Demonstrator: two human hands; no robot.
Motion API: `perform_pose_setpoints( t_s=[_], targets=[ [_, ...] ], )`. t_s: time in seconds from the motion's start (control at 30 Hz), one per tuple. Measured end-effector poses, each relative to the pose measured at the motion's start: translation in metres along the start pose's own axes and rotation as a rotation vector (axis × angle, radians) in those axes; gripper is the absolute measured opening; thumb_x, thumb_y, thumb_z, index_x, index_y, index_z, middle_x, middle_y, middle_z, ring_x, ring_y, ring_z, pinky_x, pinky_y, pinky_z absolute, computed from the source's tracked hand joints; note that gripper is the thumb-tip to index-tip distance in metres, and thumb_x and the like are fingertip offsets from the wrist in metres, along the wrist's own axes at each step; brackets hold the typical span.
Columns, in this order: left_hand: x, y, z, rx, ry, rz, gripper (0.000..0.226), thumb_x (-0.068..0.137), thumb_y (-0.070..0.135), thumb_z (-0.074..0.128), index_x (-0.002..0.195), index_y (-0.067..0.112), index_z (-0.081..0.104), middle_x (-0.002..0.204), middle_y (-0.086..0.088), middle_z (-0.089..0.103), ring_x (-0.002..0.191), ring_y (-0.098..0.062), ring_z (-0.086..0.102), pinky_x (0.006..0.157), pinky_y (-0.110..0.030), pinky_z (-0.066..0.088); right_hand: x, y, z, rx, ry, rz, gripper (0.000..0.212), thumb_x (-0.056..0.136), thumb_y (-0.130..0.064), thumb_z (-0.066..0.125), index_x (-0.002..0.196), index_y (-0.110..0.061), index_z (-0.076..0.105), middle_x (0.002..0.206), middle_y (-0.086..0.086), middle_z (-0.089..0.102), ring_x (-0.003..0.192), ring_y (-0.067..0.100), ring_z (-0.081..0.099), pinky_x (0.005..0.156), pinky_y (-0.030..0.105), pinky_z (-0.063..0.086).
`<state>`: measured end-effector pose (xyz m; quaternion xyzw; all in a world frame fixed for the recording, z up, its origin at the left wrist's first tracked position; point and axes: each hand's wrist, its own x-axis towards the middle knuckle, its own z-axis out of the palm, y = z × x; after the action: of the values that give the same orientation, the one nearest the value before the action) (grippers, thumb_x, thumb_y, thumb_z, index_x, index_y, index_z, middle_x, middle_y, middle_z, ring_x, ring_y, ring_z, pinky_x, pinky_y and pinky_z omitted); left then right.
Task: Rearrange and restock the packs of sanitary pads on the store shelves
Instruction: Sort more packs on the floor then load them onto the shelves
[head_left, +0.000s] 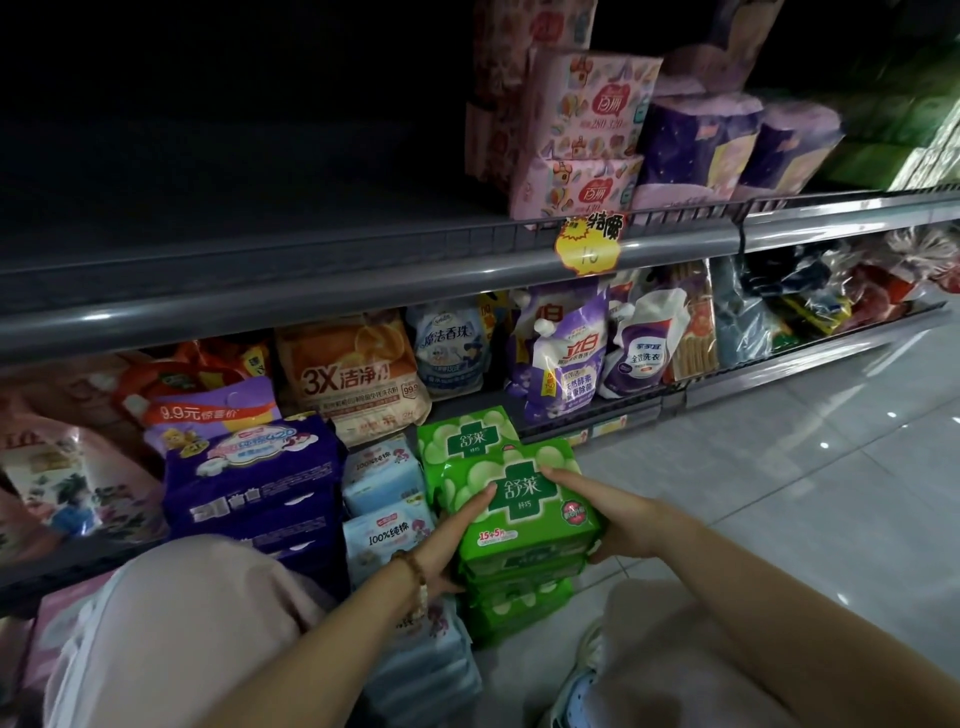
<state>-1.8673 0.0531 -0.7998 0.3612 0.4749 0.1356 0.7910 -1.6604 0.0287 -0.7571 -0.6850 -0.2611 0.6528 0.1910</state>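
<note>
A green pack of sanitary pads (524, 512) tops a short stack of green packs (519, 605) standing on the floor. My left hand (452, 540) grips its left side and my right hand (605, 512) grips its right side, thumbs over the top. Another green pack (467, 434) lies just behind it. Left of the stack are light blue packs (384, 480) and dark purple packs (249, 480), piled in front of the bottom shelf. Pink packs (587, 111) and purple packs (696, 145) stand on the upper shelf (363, 283).
Detergent pouches (563, 358) and an orange bag (353, 371) fill the bottom shelf. A yellow price tag (589, 244) hangs on the upper shelf's rail. The left half of that shelf is dark. Grey tiled floor (779, 467) stretches to the right. My knees fill the lower frame.
</note>
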Motion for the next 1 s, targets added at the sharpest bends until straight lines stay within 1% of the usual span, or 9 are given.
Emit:
perform_pose_setpoints(
  t_s=[0.1,0.37,0.47,0.57,0.63,0.77,0.87,0.93,1.0],
  targets=[
    [-0.006,0.009,-0.004,-0.010,-0.043,0.070,0.102,0.032,0.076,0.078,0.121,0.030,0.060,0.115,-0.001,0.069,0.113,-0.025,0.062,0.107,-0.053,0.037,-0.015,-0.003,-0.002,0.000,-0.011,-0.056,0.068,0.063,-0.064,0.066,0.120,-0.027,0.061,0.115,0.003,0.071,0.112,0.025,0.061,0.101,0.047,0.042],
    [-0.053,0.090,0.019,0.005,-0.019,0.511,0.074,0.072,0.046,0.078,0.134,0.020,0.047,0.115,-0.003,0.070,0.100,-0.021,0.069,0.080,-0.032,0.057,-0.075,-0.054,-0.005,0.173,0.019,-0.498,0.064,0.071,-0.033,0.070,0.130,-0.021,0.053,0.110,0.001,0.073,0.097,0.017,0.071,0.074,0.028,0.058],
    [-0.084,0.145,0.024,0.092,0.008,0.694,0.078,0.066,0.053,0.078,0.132,0.026,0.046,0.113,0.003,0.070,0.098,-0.017,0.069,0.084,-0.034,0.056,-0.105,-0.096,-0.008,0.130,0.058,-0.695,0.081,0.060,-0.046,0.083,0.132,-0.022,0.052,0.117,0.001,0.070,0.108,0.021,0.067,0.092,0.039,0.054],
    [-0.104,0.191,0.021,0.074,0.023,0.860,0.080,0.062,0.043,0.084,0.130,0.024,0.046,0.113,-0.001,0.070,0.101,-0.022,0.069,0.087,-0.041,0.056,-0.126,-0.146,-0.007,0.100,0.073,-0.855,0.111,0.032,-0.055,0.093,0.129,-0.020,0.052,0.114,0.004,0.071,0.103,0.023,0.069,0.079,0.036,0.059],
    [-0.112,0.215,0.016,0.081,0.025,0.921,0.080,0.060,0.039,0.083,0.129,0.024,0.045,0.114,-0.002,0.069,0.101,-0.023,0.069,0.083,-0.040,0.057,-0.129,-0.172,-0.004,0.092,0.086,-0.929,0.114,0.029,-0.054,0.094,0.129,-0.020,0.051,0.112,0.004,0.072,0.101,0.023,0.070,0.077,0.035,0.059],
    [-0.111,0.260,-0.004,0.120,0.088,1.038,0.073,0.065,0.038,0.081,0.128,0.024,0.046,0.110,0.001,0.070,0.092,-0.015,0.071,0.071,-0.026,0.058,-0.115,-0.225,0.000,0.011,0.120,-0.995,0.111,0.035,-0.059,0.092,0.132,-0.025,0.050,0.117,0.002,0.070,0.108,0.025,0.067,0.100,0.050,0.048],
    [-0.098,0.294,-0.022,0.223,0.132,1.107,0.060,0.061,0.034,0.070,0.117,0.029,0.048,0.105,0.007,0.068,0.085,-0.003,0.070,0.064,-0.015,0.053,-0.100,-0.270,0.001,-0.032,0.114,-1.023,0.106,0.040,-0.050,0.094,0.132,-0.023,0.049,0.115,0.003,0.071,0.105,0.024,0.068,0.096,0.049,0.051],
    [-0.083,0.316,-0.038,0.286,0.144,1.139,0.064,0.058,0.046,0.077,0.113,0.032,0.048,0.102,0.006,0.071,0.088,-0.002,0.069,0.065,-0.015,0.053,-0.085,-0.296,-0.001,-0.055,0.123,-1.053,0.096,0.047,-0.038,0.093,0.131,-0.019,0.051,0.111,0.002,0.072,0.102,0.020,0.069,0.089,0.041,0.056],
    [-0.069,0.336,-0.053,0.340,0.182,1.171,0.090,0.040,0.068,0.081,0.116,0.034,0.046,0.103,0.012,0.071,0.092,-0.003,0.069,0.067,-0.015,0.054,-0.068,-0.319,-0.006,-0.087,0.114,-1.075,0.090,0.048,-0.033,0.088,0.129,-0.019,0.052,0.109,0.000,0.072,0.098,0.015,0.070,0.078,0.030,0.058]
  ],
)
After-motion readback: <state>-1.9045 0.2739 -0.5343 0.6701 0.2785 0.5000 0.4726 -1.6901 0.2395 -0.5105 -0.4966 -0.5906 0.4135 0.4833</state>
